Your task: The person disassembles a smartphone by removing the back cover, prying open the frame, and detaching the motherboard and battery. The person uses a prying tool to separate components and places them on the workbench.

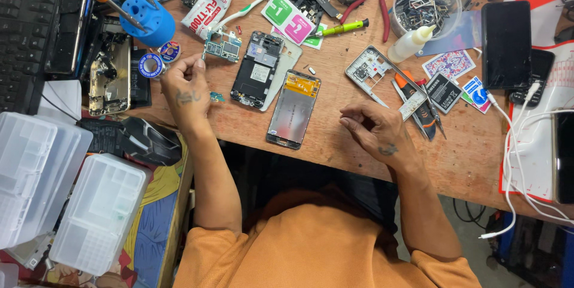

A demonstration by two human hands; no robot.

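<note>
Beside the gutted phone (257,69), our left hand (185,81) pinches its circuit board (221,47); our right hand (371,128) rests curled, empty; reassembly remains.

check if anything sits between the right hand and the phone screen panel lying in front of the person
Nothing visible does. The right hand rests loosely curled on bare wood of the table, and the screen panel lies just to its left, with only open tabletop between them. The left hand is on the panel's other side.
</note>
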